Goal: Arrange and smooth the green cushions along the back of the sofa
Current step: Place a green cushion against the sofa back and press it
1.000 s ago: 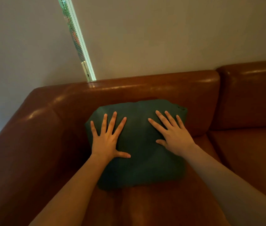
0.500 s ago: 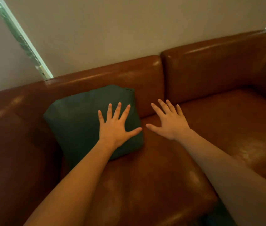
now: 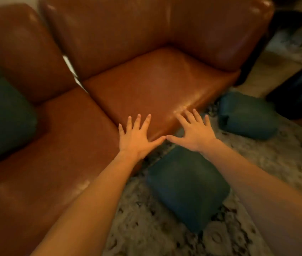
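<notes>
Above sofa [image 3: 146, 85] edge, hands spread, 2 green cushions on rug [image 3: 285, 163]

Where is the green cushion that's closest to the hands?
In the head view, the nearest green cushion lies on the patterned rug, low and right of centre, just below the right hand and in front of the sofa.

Dim, warm light around me, soft glare on the sofa [image 3: 157, 84] leather, everything motion-blurred, edges bowed.
</notes>
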Motion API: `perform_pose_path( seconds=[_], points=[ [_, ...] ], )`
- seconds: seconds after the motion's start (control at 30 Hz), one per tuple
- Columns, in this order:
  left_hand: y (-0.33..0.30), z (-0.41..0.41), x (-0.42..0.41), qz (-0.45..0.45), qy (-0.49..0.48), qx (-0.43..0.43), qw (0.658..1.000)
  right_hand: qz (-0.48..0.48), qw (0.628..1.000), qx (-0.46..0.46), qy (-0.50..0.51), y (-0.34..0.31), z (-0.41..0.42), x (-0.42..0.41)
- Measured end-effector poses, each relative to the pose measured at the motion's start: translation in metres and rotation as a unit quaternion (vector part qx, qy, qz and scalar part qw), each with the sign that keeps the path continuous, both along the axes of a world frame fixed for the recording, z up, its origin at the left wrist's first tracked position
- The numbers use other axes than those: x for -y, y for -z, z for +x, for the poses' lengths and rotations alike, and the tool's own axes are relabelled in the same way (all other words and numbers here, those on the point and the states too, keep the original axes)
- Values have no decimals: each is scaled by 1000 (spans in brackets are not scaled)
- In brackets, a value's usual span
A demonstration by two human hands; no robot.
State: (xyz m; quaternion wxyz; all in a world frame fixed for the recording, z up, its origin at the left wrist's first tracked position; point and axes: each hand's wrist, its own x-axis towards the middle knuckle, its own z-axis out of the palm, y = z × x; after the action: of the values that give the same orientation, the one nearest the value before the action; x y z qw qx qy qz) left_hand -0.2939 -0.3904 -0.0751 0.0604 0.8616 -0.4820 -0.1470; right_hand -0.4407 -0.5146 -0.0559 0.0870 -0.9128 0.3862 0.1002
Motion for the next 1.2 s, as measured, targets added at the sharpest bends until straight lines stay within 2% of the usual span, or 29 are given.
perform_pose_path(
  seconds=[0.13,0.27,0.53,0.63,0.7,0.77,0.83,0.93,1.07,1.2],
  points=[
    [80,-80,26,27,56,-25,998,34,994,-22,98,73,-98,4],
    [168,-128,34,67,93,-52,992,70,981,-31,180,166,-168,-13],
    [316,-120,71,88,78,-45,992,160,936,-6,315,351,-242,-34],
    [358,-104,91,90,34,-76,992,211,905,65,364,397,-252,-27],
    [384,-97,106,87,9,-102,991,235,863,155,420,413,-257,-16],
    [404,-95,120,67,-4,-118,991,282,804,223,474,424,-261,-4],
    [413,-93,130,47,-4,-126,991,339,762,250,492,431,-264,5],
    [410,-93,136,37,-12,-157,987,379,718,296,502,423,-259,8],
    [383,-103,129,6,-41,-226,973,349,677,400,510,397,-253,7],
    [328,-120,126,-41,-58,-270,960,297,699,425,492,324,-266,22]
  ],
)
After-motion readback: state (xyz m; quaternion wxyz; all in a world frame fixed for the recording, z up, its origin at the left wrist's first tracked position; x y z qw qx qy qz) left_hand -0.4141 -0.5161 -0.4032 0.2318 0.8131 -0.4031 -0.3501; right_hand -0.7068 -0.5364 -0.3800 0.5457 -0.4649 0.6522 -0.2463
